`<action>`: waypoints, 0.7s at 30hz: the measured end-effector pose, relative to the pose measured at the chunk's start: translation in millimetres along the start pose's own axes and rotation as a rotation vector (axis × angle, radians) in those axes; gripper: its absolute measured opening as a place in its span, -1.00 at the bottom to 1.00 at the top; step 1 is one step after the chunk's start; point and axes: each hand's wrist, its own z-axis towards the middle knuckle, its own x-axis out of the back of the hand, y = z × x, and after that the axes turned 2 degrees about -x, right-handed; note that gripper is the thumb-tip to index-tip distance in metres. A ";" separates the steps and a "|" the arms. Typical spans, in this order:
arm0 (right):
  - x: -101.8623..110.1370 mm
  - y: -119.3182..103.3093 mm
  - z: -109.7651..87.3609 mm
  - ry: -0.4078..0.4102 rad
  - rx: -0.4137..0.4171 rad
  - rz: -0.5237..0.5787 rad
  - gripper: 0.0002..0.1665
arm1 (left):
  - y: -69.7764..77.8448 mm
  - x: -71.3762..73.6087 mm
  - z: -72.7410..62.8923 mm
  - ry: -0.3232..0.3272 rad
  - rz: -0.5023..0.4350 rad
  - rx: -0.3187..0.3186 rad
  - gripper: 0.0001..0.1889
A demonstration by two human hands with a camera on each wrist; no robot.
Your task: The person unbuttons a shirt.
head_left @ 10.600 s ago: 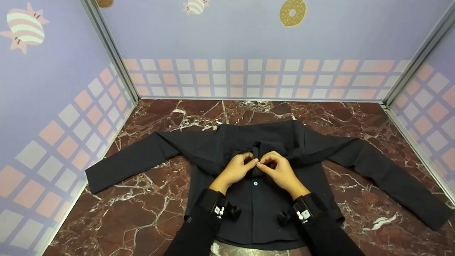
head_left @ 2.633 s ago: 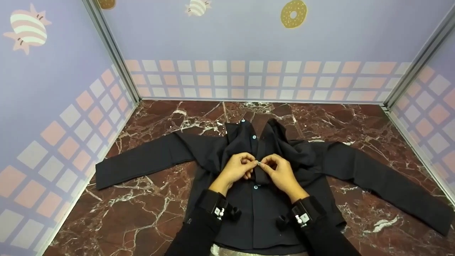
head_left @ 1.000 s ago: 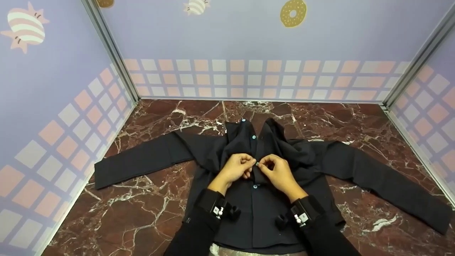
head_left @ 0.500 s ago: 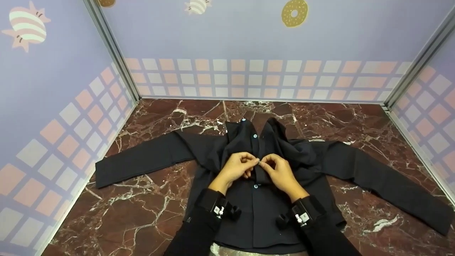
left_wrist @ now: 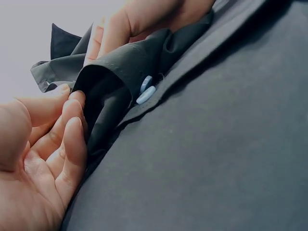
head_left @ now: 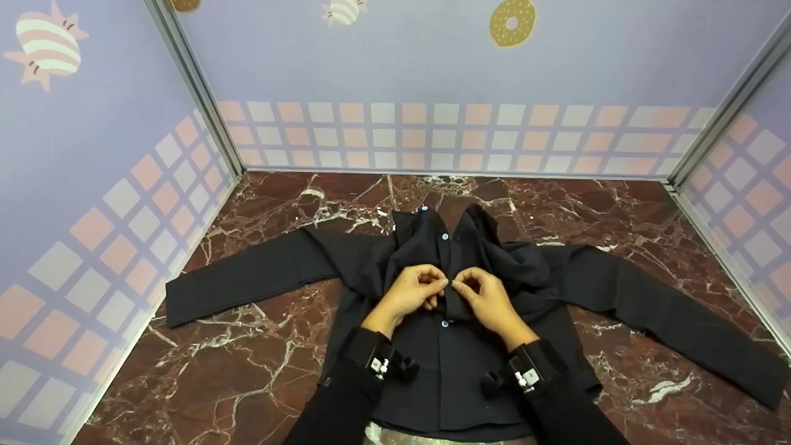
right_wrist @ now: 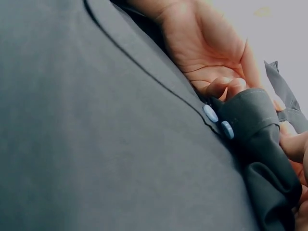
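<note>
A dark button-up shirt [head_left: 482,395] lies front up, its sleeves spread to both sides. Over the middle of its chest, my left hand [head_left: 411,293] and my right hand [head_left: 488,300] pinch the raised front placket, fingertips almost touching. Light-blue buttons show above my fingers, one upper button [head_left: 445,237] and one near the collar [head_left: 424,209]; a lower button [head_left: 445,324] sits just below. In the left wrist view, my left fingers [left_wrist: 72,120] hold the placket edge, near two buttons [left_wrist: 146,95] close together. Whether a button is between my fingertips is hidden.
A dark red marble tabletop [head_left: 216,383] with white veins lies under the shirt. Purple panels with pink and white squares stand at the back [head_left: 395,68], left and right. Black camera straps [head_left: 537,364] wrap both wrists.
Since the earliest frame, the collar has come upright and the upper front hangs apart with buttons showing. Over the last second my hands stay in place, only my fingertips shifting slightly at the placket.
</note>
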 end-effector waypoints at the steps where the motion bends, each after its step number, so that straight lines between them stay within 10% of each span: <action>1: 0.2 0.1 0.0 -0.004 0.002 -0.002 -0.95 | -0.4 -0.3 0.6 0.003 0.002 0.000 -0.90; 21: -0.3 0.3 1.1 0.083 0.006 0.070 -0.87 | -0.1 0.4 0.3 0.004 0.000 0.040 -0.83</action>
